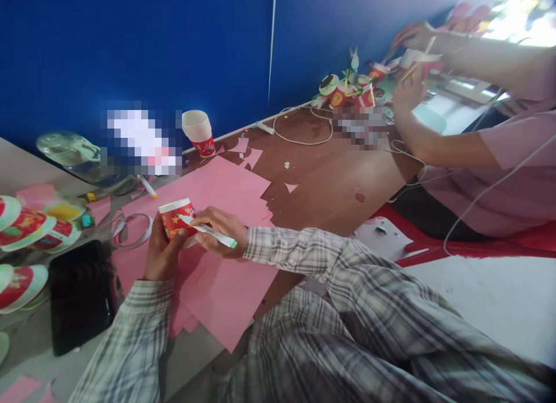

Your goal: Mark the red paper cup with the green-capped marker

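1. Red cup (176,216) was held just above the pink paper (217,189) at the near-left of the counter (330,189), tipped on its side with the white rim toward the wall
2. Left hand (161,253) came up from below, its grip clamped on the red cup with the thumb pressed to the printed side; that hold seemed meant to steady the cup and turn its side toward the other hand
3. Right hand (222,229) had its grip closed around a white pen (211,233), green end pointing away from the cup and the other end touching the cup's side, the fingers low on the barrel, probably for control
4. Pink paper lay spread in overlapping sheets under both hands, with small offcuts scattered farther along the bare wood
5. Paper plates (26,226) were stacked at the far left, a black tablet (80,296) lay beside them, and a tape ring (132,229) sat near the cup
6. Second cup (198,132) stood upside down by the blue wall, well apart from the hands
7. Co-worker's hands (408,90) were busy at the far right over a cluster of decorated cups (347,93), with a white cable (304,141) looping nearby
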A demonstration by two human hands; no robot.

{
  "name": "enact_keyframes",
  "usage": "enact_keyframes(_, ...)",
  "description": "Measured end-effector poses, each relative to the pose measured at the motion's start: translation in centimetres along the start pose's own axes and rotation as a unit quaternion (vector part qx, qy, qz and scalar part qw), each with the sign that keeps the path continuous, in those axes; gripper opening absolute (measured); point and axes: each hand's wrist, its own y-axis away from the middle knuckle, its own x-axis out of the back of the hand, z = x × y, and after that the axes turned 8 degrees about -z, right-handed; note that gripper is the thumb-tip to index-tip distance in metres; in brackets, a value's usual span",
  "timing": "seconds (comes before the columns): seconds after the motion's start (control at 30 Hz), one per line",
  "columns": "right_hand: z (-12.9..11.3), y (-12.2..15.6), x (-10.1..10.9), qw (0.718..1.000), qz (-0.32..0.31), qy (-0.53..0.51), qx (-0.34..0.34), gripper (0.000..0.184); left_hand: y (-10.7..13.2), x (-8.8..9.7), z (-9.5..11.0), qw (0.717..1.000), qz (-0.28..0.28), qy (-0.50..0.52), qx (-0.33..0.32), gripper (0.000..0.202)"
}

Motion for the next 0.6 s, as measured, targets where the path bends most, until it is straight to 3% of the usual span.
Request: enact_keyframes(0.6,0.49,0.08,-0.45,0.998,0.024,0.043,0.047,0.024,0.19,-0.08,0.02,1.0,0.008,-0.002,0.014,0.051)
